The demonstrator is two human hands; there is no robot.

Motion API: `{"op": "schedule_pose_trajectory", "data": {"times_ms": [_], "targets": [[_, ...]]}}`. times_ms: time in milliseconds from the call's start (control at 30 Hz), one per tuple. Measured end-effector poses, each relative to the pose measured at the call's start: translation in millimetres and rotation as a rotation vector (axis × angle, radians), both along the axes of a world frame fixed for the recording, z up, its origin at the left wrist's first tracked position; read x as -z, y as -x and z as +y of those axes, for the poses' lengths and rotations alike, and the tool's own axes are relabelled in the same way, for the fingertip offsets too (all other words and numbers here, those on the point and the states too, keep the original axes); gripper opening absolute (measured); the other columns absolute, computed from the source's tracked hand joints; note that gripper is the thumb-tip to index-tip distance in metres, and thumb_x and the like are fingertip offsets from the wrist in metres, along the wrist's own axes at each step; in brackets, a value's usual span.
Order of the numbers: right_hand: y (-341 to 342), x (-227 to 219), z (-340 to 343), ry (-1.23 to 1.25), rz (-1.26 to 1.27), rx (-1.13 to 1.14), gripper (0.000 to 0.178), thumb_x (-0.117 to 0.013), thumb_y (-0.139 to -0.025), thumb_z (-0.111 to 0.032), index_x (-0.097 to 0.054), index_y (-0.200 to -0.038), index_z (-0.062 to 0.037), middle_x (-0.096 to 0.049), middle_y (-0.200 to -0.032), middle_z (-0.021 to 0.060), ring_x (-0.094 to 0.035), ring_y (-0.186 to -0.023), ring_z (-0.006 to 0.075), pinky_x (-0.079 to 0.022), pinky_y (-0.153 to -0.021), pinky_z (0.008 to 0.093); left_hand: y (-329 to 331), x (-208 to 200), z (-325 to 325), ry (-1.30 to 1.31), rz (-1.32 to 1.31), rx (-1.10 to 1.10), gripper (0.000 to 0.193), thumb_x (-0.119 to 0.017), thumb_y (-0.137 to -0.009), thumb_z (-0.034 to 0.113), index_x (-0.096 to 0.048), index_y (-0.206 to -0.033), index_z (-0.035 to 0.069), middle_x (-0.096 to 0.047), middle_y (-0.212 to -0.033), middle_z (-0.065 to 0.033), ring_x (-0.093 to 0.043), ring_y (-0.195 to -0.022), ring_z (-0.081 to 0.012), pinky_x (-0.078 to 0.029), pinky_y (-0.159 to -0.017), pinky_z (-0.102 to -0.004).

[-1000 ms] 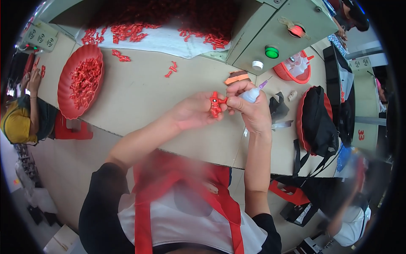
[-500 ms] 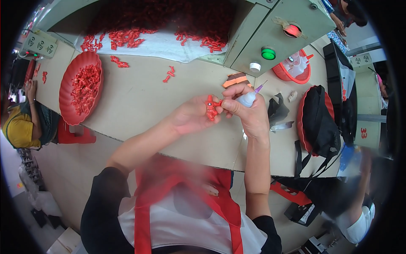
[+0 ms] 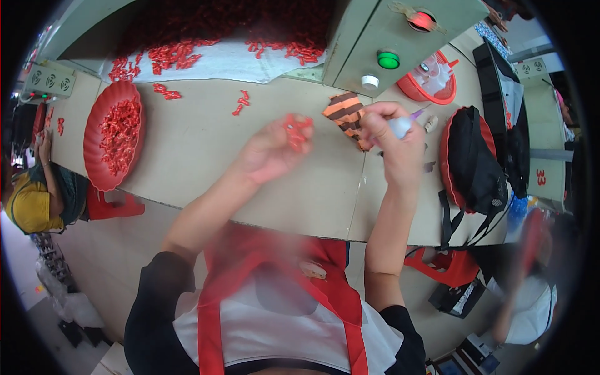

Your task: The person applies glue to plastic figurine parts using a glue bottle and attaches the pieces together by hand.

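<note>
My left hand [image 3: 265, 153] is closed loosely round a few small glossy red plastic pieces [image 3: 296, 131], blurred by motion; their exact number cannot be told. In my right hand [image 3: 403, 153] sits a small whitish squeeze bottle [image 3: 400, 127] with a thin purple needle tip pointing up and right. The thumb and forefinger of that hand also pinch a brown and orange striped cloth [image 3: 345, 114], which slants from the machine's foot down to the fingers. A gap of bare tabletop separates the two hands.
At left stands a scalloped red bowl [image 3: 94, 144] full of red pieces. More pieces lie on white cloth [image 3: 219, 72] under the green-grey machine [image 3: 356, 59]. A red basket [image 3: 445, 94] and a black bag [image 3: 472, 159] are on the right. Other people sit at both sides.
My hands have moved apart, the left one leftward with the red pieces, the right one rightward with the bottle. The striped cloth, earlier lying beyond my right hand, is now pinched and pulled out.
</note>
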State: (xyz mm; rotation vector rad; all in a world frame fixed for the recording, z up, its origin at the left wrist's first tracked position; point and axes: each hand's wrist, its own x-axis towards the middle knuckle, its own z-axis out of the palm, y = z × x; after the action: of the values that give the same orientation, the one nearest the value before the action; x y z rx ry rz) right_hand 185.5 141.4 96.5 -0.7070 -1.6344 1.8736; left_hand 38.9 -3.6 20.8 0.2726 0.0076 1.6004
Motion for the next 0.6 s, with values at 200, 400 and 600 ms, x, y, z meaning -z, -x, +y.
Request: {"op": "schedule_pose_trajectory", "data": {"times_ms": [200,400,600], "targets": [[4,-6,2,-0.139,-0.255,0.114,0.012,-0.068,-0.078,-0.011,-0.063,-0.083,-0.0011,-0.059,-0.069,0.0003,-0.053,-0.057,0.0052,-0.041,-0.049,0.0189,15,5,-2,-0.016,-0.058,-0.091,0.033,-0.066,-0.081,0.018,-0.056,-0.109,0.003,-0.054,-0.109,-0.0057,-0.052,-0.099,-0.0145,-0.045,-0.080,-0.0266],[25,15,-12,-0.736,-0.506,0.173,0.023,-0.070,-0.074,-0.017,-0.063,-0.088,-0.0004,-0.064,-0.079,0.0090,-0.063,-0.069,0.0205,-0.048,-0.063,0.0299,16,3,2,-0.046,-0.024,-0.075,0.027,-0.063,-0.083,0.013,-0.056,-0.108,0.006,-0.055,-0.111,-0.0065,-0.053,-0.095,-0.0147,-0.045,-0.082,-0.0270],[6,24,-6,-0.908,-0.519,0.244,0.006,-0.062,-0.077,-0.014,-0.065,-0.080,-0.0101,-0.063,-0.085,0.0109,-0.062,-0.075,0.0296,-0.048,-0.068,0.0367,-3,4,12,0.110,-0.068,-0.107,0.026,-0.063,-0.080,0.011,-0.056,-0.105,0.007,-0.057,-0.103,-0.0050,-0.053,-0.088,-0.0140,-0.045,-0.077,-0.0272]]}}
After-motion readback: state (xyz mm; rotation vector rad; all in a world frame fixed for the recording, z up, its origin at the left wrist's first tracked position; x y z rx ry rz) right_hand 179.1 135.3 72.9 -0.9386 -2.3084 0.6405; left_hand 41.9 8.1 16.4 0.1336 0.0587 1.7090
